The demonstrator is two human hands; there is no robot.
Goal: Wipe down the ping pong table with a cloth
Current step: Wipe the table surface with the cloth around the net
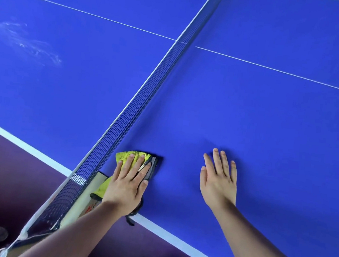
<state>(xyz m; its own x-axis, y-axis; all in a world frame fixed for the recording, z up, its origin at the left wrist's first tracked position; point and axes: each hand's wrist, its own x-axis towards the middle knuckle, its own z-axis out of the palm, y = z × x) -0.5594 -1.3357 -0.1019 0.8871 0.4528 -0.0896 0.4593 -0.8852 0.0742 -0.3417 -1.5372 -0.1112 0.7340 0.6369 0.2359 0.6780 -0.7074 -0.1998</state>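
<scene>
While the head camera looks down over the near side of the blue ping pong table, both bare forearms reach in from the bottom of the view. The left hand lies flat on a yellow cloth with a grey edge, its fingers straight and slightly spread, pressing the cloth against the table top rather than gripping it. The cloth sits on the half of the table to the right of the net, just beside the mesh and close to the near edge; one yellow corner trails back under the wrist toward the pale net bracket, and a dark cord hangs off the table edge below the wrist. The right hand rests palm down on bare blue surface, apart from the cloth, with its fingers straight and held close together, holding nothing. On the other half, left of the net, a whitish smudge marks the surface. A white border line runs along the near edge, and a thin white centre line crosses both halves farther back. Below the edge lies a purple floor; the dark shapes at the bottom of the view are too blurred to identify.
</scene>
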